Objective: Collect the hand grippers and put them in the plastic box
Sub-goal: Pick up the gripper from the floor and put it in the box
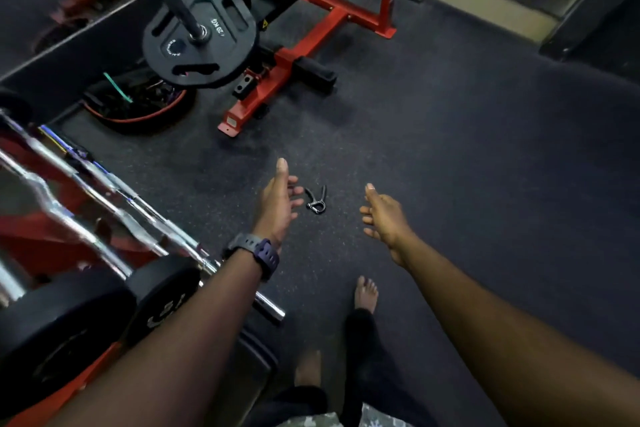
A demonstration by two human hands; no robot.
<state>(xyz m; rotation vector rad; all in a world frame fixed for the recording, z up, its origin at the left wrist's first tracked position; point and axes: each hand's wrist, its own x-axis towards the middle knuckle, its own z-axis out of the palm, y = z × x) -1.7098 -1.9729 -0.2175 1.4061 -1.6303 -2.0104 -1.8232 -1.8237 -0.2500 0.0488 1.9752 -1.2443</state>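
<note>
Black speckled rubber floor (450, 184) fills most of the view, and on it lies one hand gripper (316, 199) — dark, with two handles spread in a V toward the far side and a metal spring loop at its near end. It sits between the two outstretched hands, touching neither. The left hand (278, 206) reaches in just left of it, thumb pointing away, fingers (296, 192) loosely spread and holding nothing; a dark watch (254, 253) is strapped on that wrist. The right hand (382, 215) hovers a little further off to the right, its fingers also relaxed and apart, empty. Two bare feet show near the bottom edge, the right foot (366, 293) set forward. Far left stands a red steel machine frame (311, 42) carrying a black weight plate (201, 36) marked 20 KG. A round red-rimmed tub (135, 106) of dark gear sits beneath the plate. Chrome bars (104, 191) and black dumbbells (69, 322) crowd the near left.
</note>
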